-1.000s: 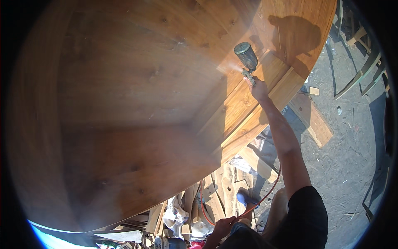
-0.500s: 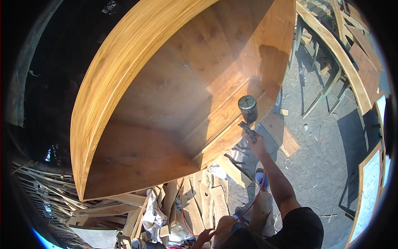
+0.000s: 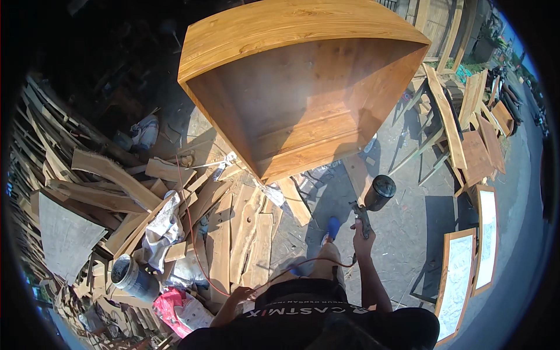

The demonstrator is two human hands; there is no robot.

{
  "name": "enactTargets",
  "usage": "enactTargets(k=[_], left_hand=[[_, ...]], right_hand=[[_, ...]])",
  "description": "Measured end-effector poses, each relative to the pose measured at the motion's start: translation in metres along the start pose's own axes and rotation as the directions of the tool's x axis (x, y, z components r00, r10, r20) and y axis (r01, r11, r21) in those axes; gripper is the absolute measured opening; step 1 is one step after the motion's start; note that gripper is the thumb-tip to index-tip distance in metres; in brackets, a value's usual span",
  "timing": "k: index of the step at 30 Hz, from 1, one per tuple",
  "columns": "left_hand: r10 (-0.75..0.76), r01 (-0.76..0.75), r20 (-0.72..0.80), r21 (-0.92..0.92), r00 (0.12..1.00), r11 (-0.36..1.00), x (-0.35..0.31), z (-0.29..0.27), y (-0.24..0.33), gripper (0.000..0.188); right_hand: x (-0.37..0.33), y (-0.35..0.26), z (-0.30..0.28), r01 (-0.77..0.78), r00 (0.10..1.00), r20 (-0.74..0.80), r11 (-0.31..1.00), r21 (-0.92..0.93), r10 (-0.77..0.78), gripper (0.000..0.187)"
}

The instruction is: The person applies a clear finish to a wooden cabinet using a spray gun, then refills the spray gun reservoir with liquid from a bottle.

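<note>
My right hand (image 3: 363, 240) is wrapped around the handle of a spray gun (image 3: 363, 219), which has a dark round cup (image 3: 380, 193) on it. The gun is apart from a large open wooden cabinet (image 3: 303, 26), just short of its near right corner. Pale haze hangs inside the cabinet, and sunlight falls across its right part. A thin red-orange air hose (image 3: 326, 260) runs from below the gun, across my legs, to my left side. Low by my left hip, my left hand (image 3: 241, 294) is closed around that hose.
Planks and offcuts (image 3: 233, 245) lie heaped at left, with a bucket (image 3: 134, 279), a white sack (image 3: 162, 224) and a pink-and-white bag (image 3: 181, 312). Trestles with a long board (image 3: 446, 125) stand at right. Two framed panels (image 3: 458, 286) lean nearby, beside the road.
My right hand has drawn the spray gun back from the cabinet toward me. My view has tilted and pulled away, so the cabinet looks smaller and more surroundings show. The left hand stays on the hose.
</note>
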State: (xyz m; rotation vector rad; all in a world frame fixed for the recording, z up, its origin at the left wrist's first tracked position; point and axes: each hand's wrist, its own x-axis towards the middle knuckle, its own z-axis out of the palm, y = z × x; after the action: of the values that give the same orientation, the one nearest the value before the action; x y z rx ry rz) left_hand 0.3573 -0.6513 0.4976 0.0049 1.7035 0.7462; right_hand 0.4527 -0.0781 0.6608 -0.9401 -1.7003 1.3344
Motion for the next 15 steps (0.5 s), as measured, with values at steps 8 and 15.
enactTargets(k=[8, 15], left_hand=[[0.354, -0.192, -0.12, 0.66, 0.927, 0.726, -0.008, -0.025, 0.055, 0.02], [0.979, -0.97, -0.001, -0.137, 0.203, 0.201, -0.225, 0.086, 0.44, 0.031]], right_hand=[[-0.072, -0.061, -0.022, -0.107, 0.984, 0.139, 0.994, -0.03, 0.11, 0.028], [-0.09, -0.078, -0.049, -0.139, 0.973, 0.184, 0.99, -0.024, 0.141, 0.03]])
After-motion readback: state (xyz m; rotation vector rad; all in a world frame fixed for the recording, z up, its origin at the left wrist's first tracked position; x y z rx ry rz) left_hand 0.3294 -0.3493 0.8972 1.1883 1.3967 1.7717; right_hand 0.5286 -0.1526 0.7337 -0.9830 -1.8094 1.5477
